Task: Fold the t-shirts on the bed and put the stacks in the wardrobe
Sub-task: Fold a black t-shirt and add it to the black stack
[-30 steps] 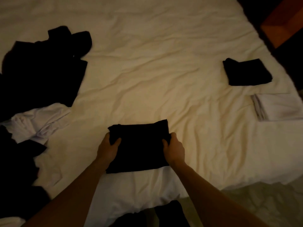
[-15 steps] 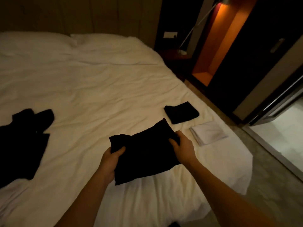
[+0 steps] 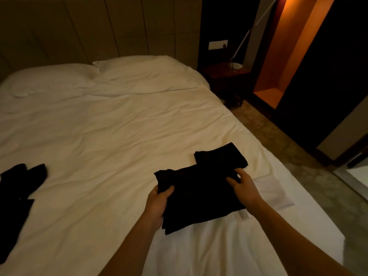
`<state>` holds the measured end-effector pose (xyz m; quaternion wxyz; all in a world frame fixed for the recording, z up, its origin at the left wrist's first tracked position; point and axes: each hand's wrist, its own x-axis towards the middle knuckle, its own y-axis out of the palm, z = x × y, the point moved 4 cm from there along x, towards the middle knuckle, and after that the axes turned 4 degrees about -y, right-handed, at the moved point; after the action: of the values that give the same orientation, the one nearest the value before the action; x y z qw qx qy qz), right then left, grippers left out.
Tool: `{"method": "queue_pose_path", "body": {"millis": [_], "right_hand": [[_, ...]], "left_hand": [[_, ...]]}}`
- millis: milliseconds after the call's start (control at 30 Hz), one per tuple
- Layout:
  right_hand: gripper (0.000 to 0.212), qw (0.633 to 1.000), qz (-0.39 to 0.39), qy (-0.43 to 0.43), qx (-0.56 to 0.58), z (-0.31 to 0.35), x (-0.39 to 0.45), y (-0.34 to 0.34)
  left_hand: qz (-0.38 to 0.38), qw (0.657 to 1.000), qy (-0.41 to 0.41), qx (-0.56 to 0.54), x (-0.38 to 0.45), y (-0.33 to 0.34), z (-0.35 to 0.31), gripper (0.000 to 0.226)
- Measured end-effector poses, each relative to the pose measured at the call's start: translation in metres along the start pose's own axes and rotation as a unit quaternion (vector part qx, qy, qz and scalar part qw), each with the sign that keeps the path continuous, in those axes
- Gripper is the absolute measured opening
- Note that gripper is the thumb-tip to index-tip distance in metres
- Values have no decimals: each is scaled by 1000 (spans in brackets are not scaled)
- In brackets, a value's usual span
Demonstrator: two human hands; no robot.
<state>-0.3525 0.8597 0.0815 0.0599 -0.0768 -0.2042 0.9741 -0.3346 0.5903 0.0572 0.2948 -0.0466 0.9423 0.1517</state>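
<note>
Folded black tee (image 3: 199, 198) held in both hands over the bed (image 3: 99, 146), the black stack (image 3: 221, 157) just beyond it.

Left hand (image 3: 158, 204) pinches the tee's left edge, thumb on top; right hand (image 3: 244, 184) holds the far right corner, so each grip is closed on cloth. The stack lies ahead and a bit to the right, nearer the right hand, w/ its long axis slanting about like the tee's. The white stack (image 3: 274, 192) is partly hidden under the right wrist (only its edge shows). Tee: soft, matte, limp rectangle, the near edge sags. Bed cover is white and wrinkled. Unfolded black tees (image 3: 18, 188) lie far left. I judge the next move is short, fwd onto the stack.
</note>
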Motion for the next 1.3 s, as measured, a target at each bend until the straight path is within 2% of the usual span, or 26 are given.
{"method": "queue_pose_path", "body": {"millis": [167, 300, 567, 667, 833, 967, 1067, 1133, 1167, 1233, 1267, 1300], "right_hand": [[20, 999, 25, 35, 9, -41, 90, -50], [10, 999, 5, 48, 0, -67, 177, -81], [11, 997, -3, 68, -26, -144, 296, -88], [19, 996, 14, 69, -46, -173, 319, -79], [36, 986, 38, 44, -154, -215, 322, -61], [34, 988, -28, -5, -154, -218, 324, -62], [34, 988, -51, -17, -145, -215, 329, -60], [41, 986, -30, -3, -162, -220, 331, -56], [48, 980, -24, 0, -199, -223, 329, -54], [59, 941, -42, -39, -333, -224, 323, -50], [62, 917, -41, -68, -390, -222, 320, -45], [64, 897, -17, -93, -432, -220, 317, -39]], "left_hand": [[-27, 999, -25, 15, 67, 75, 4, 31], [-62, 997, -10, 40, 140, 131, -4, 22], [-107, 991, 0, 81, 280, 176, 24, 27], [-115, 990, -4, 83, 306, 180, 45, 27], [-73, 993, -18, 88, 326, 170, 76, 27], [-74, 993, 31, 92, 336, 166, 75, 31], [-106, 984, 58, 128, 346, 168, 69, 43], [-130, 957, 70, 251, 351, 170, 71, 60], [-142, 917, 96, 361, 348, 172, 72, 69], [-188, 778, 183, 571, 338, 178, 78, 73], [-200, 734, 201, 617, 332, 179, 79, 69], [-196, 711, 199, 645, 329, 178, 82, 66]]}}
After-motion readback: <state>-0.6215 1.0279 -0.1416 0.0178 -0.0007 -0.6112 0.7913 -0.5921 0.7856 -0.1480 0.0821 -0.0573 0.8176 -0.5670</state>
